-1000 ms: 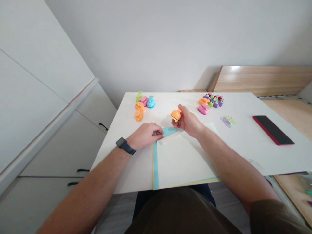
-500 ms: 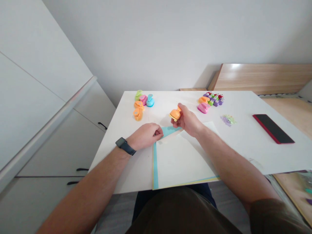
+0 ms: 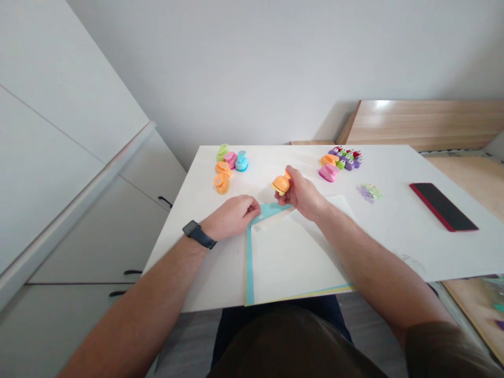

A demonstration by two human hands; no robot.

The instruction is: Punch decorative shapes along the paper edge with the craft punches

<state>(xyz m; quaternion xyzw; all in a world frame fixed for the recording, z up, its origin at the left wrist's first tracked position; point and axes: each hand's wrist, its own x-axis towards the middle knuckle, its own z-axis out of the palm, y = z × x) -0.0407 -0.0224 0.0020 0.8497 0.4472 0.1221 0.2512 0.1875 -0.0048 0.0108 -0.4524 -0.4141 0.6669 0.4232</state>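
My right hand [image 3: 302,195] is closed around an orange paper punch [image 3: 281,184], held just above the white table [image 3: 394,220]. My left hand [image 3: 233,215] rests with curled fingers on the far left corner of a light blue sheet [image 3: 268,210], pinching its edge. A white sheet [image 3: 293,254] lies on top of the blue one, and a yellow sheet edge shows beneath both. The stack reaches the table's near edge in front of me.
Several coloured punches [image 3: 227,165] sit at the far left of the table. Another cluster of punches [image 3: 340,161] lies far right, with small paper cut-outs [image 3: 368,192] beside it. A red-edged phone [image 3: 443,206] lies at the right. White cabinets [image 3: 79,184] stand left.
My right hand with the orange punch has drifted slightly left and away. My left hand has stayed on the blue sheet's corner.
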